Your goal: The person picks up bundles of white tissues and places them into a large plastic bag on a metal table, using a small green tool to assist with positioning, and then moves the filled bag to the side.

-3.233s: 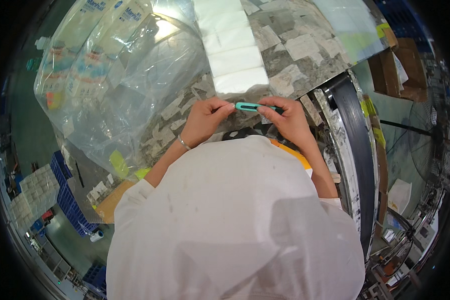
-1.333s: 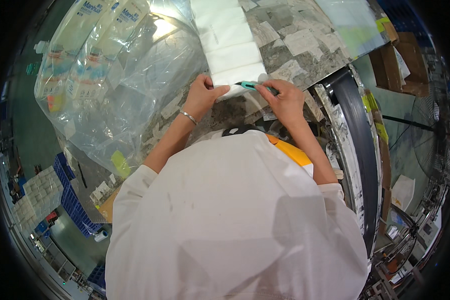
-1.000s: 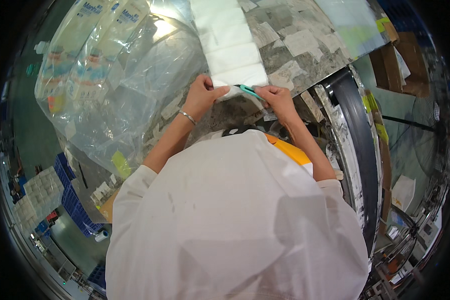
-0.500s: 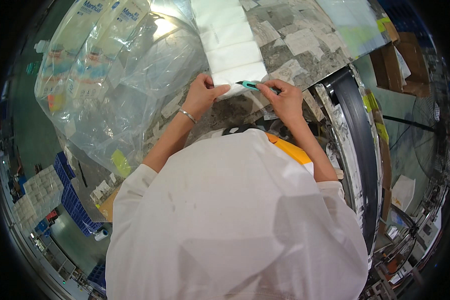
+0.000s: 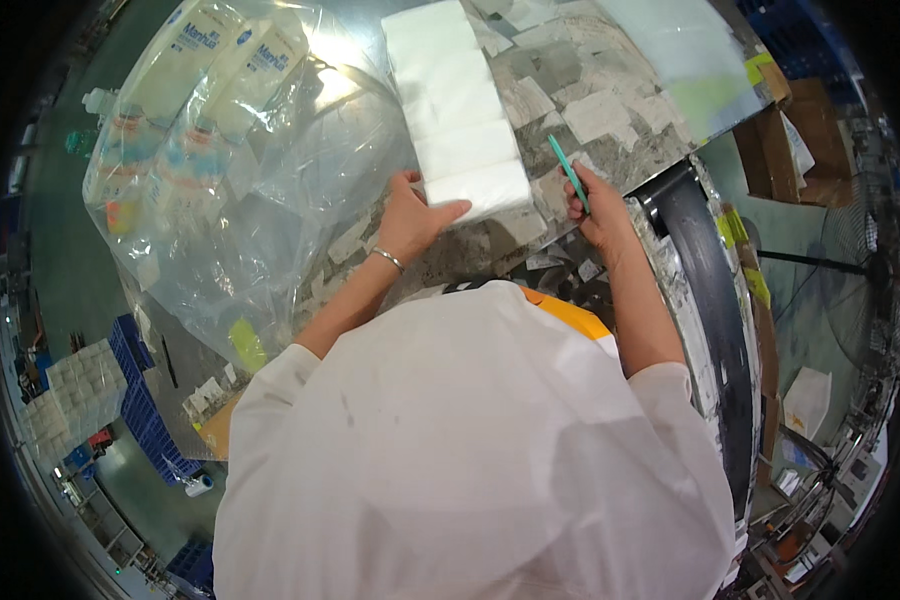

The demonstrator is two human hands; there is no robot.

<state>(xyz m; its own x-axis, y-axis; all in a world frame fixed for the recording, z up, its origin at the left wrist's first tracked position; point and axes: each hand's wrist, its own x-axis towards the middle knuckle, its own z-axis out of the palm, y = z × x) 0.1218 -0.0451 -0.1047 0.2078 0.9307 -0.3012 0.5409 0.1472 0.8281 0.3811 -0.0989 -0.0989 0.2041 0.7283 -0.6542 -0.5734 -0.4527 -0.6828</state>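
Grip: left hand (image 5: 410, 215) spread at near-left corner of white pack (image 5: 457, 100) | right hand (image 5: 602, 212) closed round teal cutter (image 5: 570, 172) (blade unclear), right of pack | apparently steadying pack; next move calls for minding fingers | both long axes point away, leaning left | pack lies on desk (image 5: 545, 65)

Green floor (image 5: 65, 265) — blue crate (image 5: 152, 425) at left, cardboard box (image 5: 763, 165) at right

There is one green cutter (image 5: 568, 174), one white bundle (image 5: 460, 110), one bracelet (image 5: 389, 260) and one black belt (image 5: 707, 265).
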